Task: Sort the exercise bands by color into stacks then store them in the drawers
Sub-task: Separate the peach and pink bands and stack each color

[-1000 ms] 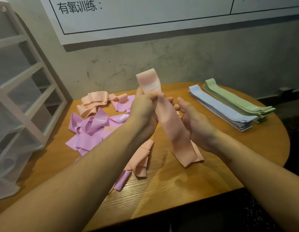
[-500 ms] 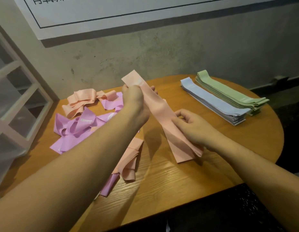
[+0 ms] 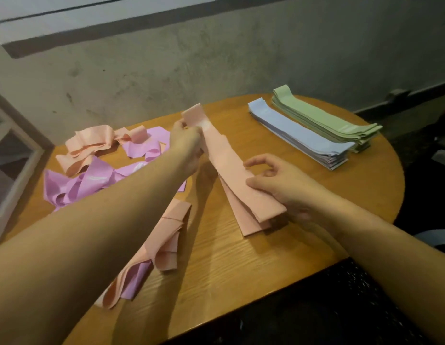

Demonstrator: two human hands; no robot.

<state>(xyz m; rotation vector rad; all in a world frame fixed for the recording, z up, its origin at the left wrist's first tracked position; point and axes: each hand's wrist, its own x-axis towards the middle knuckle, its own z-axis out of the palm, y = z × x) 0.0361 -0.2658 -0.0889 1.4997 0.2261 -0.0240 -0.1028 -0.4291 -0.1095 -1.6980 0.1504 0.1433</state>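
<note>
Round wooden table (image 3: pixel 278 257) w/ neat blue stack (image 3: pixel 296 133) & green stack (image 3: pixel 323 115) at far right. Flat peach elastic band (image 3: pixel 231 165): light, floppy, prob. grippy; hold both ends. Left hand (image 3: pixel 186 140) pinches far end, right hand (image 3: pixel 278 183) pinches near end, over table centre.

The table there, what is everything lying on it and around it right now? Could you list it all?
Table: one, round, wooden, against a grey wall.
Green stack: one neat pile, far right.
Blue stack: one neat pile, beside the green.
Held peach band: one, stretched between both hands.
Flat peach band: at least one, beneath the held one.
Loose peach bands: several, far left and near the front.
Purple bands: several, tangled, left.
Drawer unit: one, white frame, left edge.
Left hand: grips the band's far end.
Right hand: holds its near end.
</note>
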